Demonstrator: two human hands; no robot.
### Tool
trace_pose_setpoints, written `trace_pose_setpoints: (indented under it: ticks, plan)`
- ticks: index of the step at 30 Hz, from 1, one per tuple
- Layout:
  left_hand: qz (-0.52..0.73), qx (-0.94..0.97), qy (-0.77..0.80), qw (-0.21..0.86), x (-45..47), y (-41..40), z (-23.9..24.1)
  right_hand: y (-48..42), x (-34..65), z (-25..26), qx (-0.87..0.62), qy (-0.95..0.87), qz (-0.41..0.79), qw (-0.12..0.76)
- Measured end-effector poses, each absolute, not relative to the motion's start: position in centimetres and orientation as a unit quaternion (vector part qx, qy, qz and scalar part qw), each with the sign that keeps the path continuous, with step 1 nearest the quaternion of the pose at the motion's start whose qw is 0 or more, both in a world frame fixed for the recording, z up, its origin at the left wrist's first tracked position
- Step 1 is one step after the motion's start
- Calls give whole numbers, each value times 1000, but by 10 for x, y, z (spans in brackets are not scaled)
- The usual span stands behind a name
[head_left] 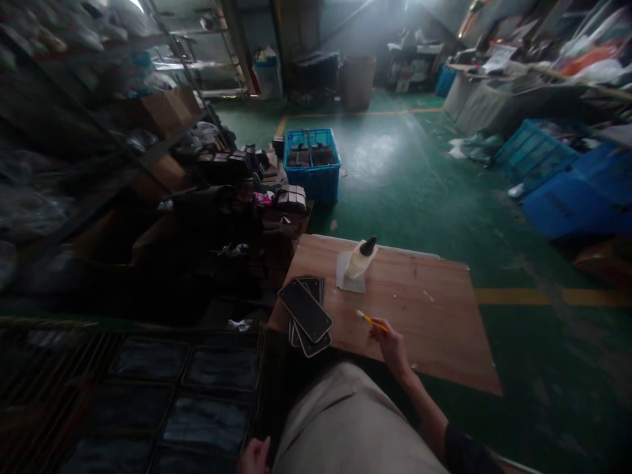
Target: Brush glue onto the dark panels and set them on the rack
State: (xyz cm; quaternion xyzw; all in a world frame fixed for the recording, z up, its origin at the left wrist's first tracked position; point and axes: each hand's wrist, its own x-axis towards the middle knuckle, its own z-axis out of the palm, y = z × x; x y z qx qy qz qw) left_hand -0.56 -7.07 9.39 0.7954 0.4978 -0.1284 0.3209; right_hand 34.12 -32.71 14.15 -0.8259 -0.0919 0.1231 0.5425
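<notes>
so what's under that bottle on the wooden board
A white sheet lies under the bottle, flat on the wooden board; its front edge and left side show. The patch right beneath the bottle's base is covered, so anything there cannot be seen.

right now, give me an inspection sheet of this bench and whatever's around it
surface: wooden board, bare, a few pale specks
job's things: yellow-handled tool; stack of dark flat pieces at the board's left edge; dark-tipped bottle leaning on a white sheet
clutter: trays of dark pieces low on the left; dark goods piled beyond them
hands: right hand grips the yellow-handled tool over the board; left hand low by the lap, grip unclear
cables: nothing seen
surroundings: blue crate on the green floor; shelves on the left; blue bins on the right
</notes>
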Motion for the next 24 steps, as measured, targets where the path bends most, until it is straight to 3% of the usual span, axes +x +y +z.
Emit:
trace_pose_setpoints:
  ticks: [3,8,13,20,24]
  plan:
    - [-117,787,480,369,42,-62,103,-330,360,137,-826,-87,127,542]
    - [-191,807,430,357,121,-61,134,-324,408,138,-819,-88,130,553]
    - [-237,811,388,369,162,-66,118,-321,423,139,-825,-56,128,548]
    - [-342,813,202,425,184,-74,56,-354,323,153,-854,64,53,514]
    - [-418,835,54,355,209,-99,51,-379,239,162,-843,174,5,508]
